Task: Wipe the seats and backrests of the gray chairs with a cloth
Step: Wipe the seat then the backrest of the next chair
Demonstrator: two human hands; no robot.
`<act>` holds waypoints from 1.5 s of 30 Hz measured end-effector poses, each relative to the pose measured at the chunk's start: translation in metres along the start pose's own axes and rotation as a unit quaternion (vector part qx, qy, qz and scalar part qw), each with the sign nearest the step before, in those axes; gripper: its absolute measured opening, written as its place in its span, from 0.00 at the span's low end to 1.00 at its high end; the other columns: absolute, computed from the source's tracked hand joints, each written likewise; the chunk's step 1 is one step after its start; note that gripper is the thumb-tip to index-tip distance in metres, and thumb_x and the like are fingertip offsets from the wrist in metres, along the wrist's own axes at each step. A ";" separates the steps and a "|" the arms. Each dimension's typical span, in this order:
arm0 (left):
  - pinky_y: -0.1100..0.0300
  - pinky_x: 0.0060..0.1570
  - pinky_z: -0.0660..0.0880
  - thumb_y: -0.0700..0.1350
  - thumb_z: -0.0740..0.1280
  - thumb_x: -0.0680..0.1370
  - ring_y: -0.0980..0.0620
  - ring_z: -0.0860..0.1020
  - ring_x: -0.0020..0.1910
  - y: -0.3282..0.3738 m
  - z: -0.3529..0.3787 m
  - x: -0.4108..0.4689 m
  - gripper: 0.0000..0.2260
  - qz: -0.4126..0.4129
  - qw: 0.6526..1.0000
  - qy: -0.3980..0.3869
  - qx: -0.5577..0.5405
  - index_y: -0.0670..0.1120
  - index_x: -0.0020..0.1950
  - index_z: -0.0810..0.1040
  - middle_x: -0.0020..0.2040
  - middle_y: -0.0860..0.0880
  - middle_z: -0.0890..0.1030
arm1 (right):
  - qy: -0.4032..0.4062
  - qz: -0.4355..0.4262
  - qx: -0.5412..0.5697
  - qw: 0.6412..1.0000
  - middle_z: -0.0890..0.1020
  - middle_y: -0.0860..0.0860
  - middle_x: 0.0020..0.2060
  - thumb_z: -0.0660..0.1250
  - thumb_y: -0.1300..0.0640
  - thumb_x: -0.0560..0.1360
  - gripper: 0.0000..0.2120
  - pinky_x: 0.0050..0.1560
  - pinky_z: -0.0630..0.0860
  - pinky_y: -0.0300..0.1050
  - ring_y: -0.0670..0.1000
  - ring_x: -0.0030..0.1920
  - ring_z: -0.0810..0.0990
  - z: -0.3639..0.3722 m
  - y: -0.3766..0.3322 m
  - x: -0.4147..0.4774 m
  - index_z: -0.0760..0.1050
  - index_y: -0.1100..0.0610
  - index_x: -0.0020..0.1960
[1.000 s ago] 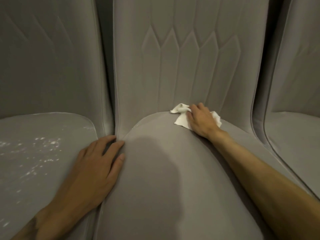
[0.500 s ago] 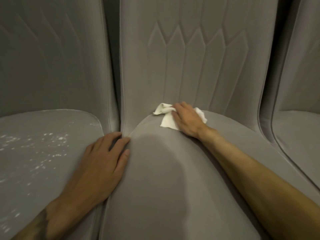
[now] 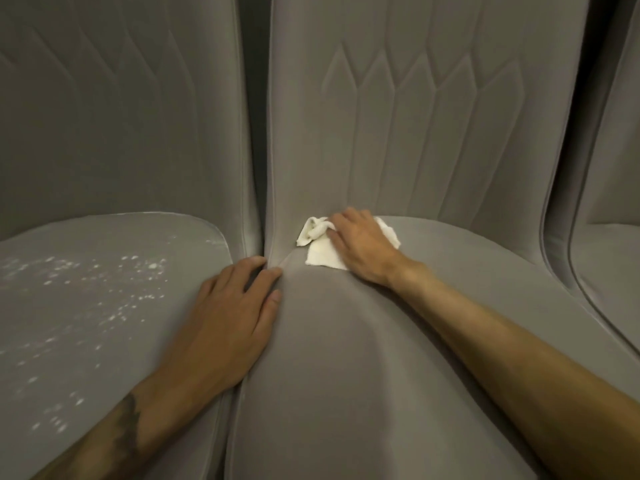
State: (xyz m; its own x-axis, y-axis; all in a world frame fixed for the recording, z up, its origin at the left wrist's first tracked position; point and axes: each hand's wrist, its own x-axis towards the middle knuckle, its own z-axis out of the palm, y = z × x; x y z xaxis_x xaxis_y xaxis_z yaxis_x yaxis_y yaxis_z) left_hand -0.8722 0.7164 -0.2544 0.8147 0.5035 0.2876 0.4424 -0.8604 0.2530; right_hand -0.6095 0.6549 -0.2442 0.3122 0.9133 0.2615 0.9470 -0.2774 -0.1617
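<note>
Head view gives me the white cloth [image 3: 322,255] at the back-left corner of the middle gray chair's seat [image 3: 346,368], against its backrest [image 3: 415,133]. My right hand [image 3: 362,247] presses it down with flat fingers. My left hand [image 3: 228,323] rests flat and relaxed on the seat's left edge, beside the white-speckled neighbouring seat [image 3: 86,296].

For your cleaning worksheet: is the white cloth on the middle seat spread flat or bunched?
Partly bunched: the cloth lies flat under the right hand, but its left end is crumpled into folds.
</note>
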 end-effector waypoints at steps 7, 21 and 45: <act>0.53 0.69 0.67 0.54 0.51 0.85 0.52 0.70 0.70 0.003 -0.002 0.001 0.20 -0.005 1.000 -0.004 0.003 0.52 0.73 0.72 0.70 0.53 0.71 | 0.008 0.030 -0.006 0.999 0.74 0.60 0.59 0.53 0.53 0.85 0.13 0.62 0.65 0.56 0.63 0.58 0.72 0.003 -0.013 0.005 0.72 0.60 0.59; 0.54 0.68 0.67 0.53 0.51 0.85 0.52 0.71 0.69 0.006 -0.006 0.000 0.20 0.000 1.000 0.001 -0.006 0.51 0.71 0.73 0.70 0.52 0.71 | -0.017 -0.116 0.082 0.990 0.75 0.53 0.56 0.54 0.52 0.85 0.13 0.64 0.65 0.52 0.56 0.57 0.73 -0.007 -0.034 -0.030 0.74 0.54 0.62; 0.52 0.68 0.68 0.48 0.54 0.82 0.47 0.72 0.65 0.005 -0.005 0.001 0.18 -0.036 0.999 0.013 -0.034 0.44 0.66 0.75 0.68 0.46 0.74 | -0.014 -0.109 0.096 0.989 0.74 0.51 0.59 0.55 0.50 0.85 0.14 0.63 0.66 0.49 0.53 0.59 0.71 -0.011 -0.046 -0.041 0.73 0.50 0.67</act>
State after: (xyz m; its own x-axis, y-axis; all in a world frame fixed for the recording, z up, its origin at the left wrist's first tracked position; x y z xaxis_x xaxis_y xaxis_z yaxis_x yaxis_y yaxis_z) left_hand -0.8715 0.7133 -0.2482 0.7716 0.5657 0.2907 0.4717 -0.8156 0.3351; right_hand -0.6651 0.6268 -0.2374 0.0969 0.9538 0.2843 0.9593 -0.0133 -0.2822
